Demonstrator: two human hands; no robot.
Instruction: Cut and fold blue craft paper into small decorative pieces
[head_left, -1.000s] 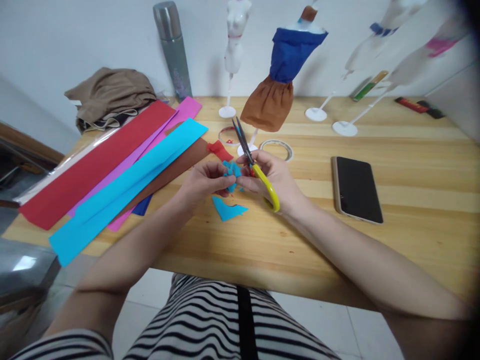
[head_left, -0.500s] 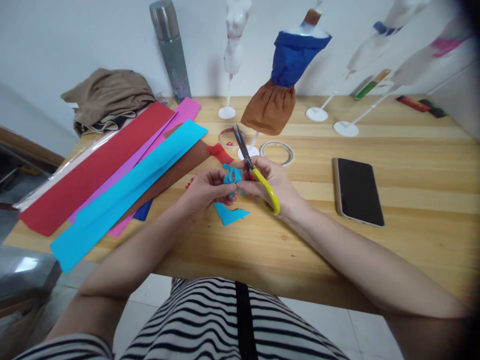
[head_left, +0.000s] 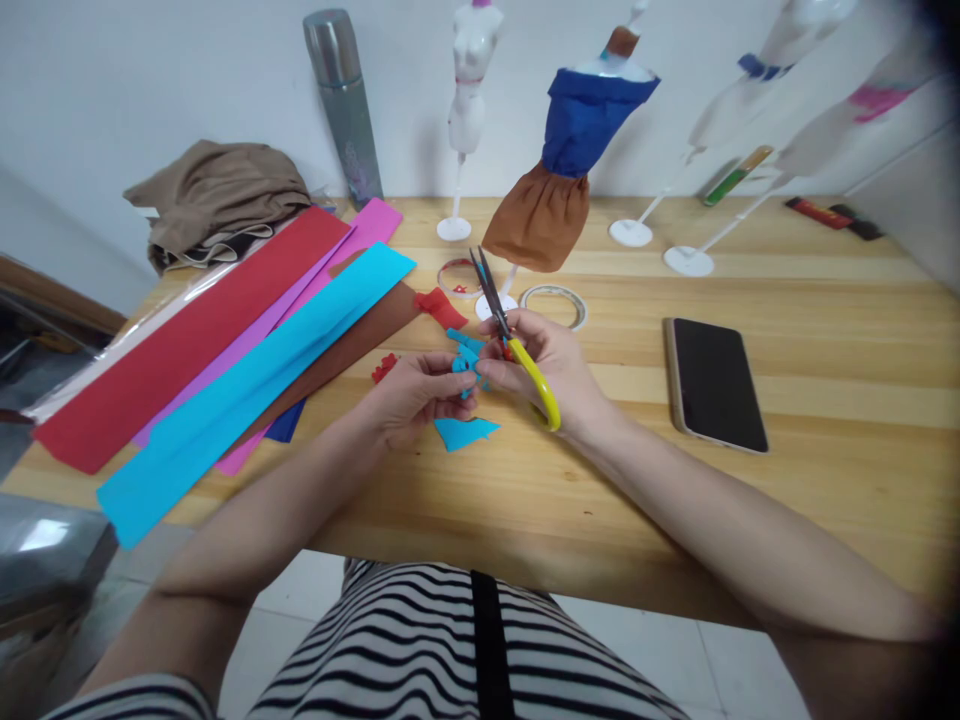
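My left hand [head_left: 420, 390] pinches a small bunch of cut blue paper [head_left: 466, 362] over the middle of the table. Close against it, my right hand [head_left: 547, 365] holds yellow-handled scissors [head_left: 534, 382], their dark blades slightly apart and pointing up toward the wall. The right thumb and fingertips also touch the blue paper. Below the hands lies a loose blue scrap [head_left: 463, 434]. A red paper piece [head_left: 442, 307] is just beyond them, and small red cut bits [head_left: 384, 368] lie beside my left hand.
Long paper strips, including a blue one [head_left: 255, 390], cover the left side. A phone [head_left: 716, 383] lies right. Tape rolls [head_left: 577, 312], a dressed mannequin [head_left: 592, 120], bare mannequins, a flask [head_left: 346, 120] and brown cloth [head_left: 217, 195] stand or lie toward the wall.
The blue paper has been turned and bunched differently between my fingers. My left hand has shifted slightly right, showing more of the red bits. The scissors stay in my right hand.
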